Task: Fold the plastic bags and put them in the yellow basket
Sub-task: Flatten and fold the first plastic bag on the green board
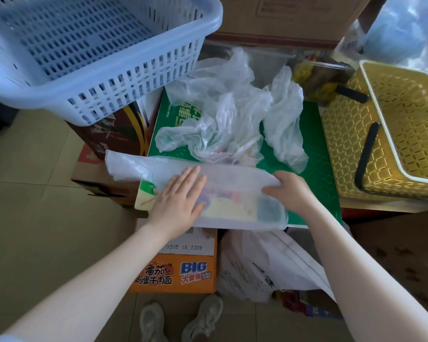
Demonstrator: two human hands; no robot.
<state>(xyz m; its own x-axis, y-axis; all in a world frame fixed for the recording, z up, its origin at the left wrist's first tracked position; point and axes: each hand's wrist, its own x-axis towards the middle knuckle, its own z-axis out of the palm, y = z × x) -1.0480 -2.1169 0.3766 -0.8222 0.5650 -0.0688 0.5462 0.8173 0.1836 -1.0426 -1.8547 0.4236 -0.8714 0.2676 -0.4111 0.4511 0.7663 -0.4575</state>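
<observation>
One bag (232,178) is in work now: it lies flattened into a long band across the near edge of the green box (316,156), its left end hanging past the box edge. The left hand (178,196) presses flat on it, fingers straight and close together. The right hand (290,191) holds the right end of the bag, fingers curled around the plastic; how tight the hold is cannot be told.

Behind this bag, more bags (220,112) lie crumpled in a loose pile on the same box, and one more crumpled bag (284,119) lies just to the right of the pile. None of them looks folded.

The yellow basket (351,134) stands at the right, beside the green box. As far as its inside is visible, no folded bag is in it.

So the task seems to be near its beginning: the first bag is only partly folded, it probably needs more folds before it goes in the basket, and the whole pile is left.

A blue basket (89,53) stands at the far left on cartons. On the floor below are an orange carton (176,272) and a white bag (265,262).
</observation>
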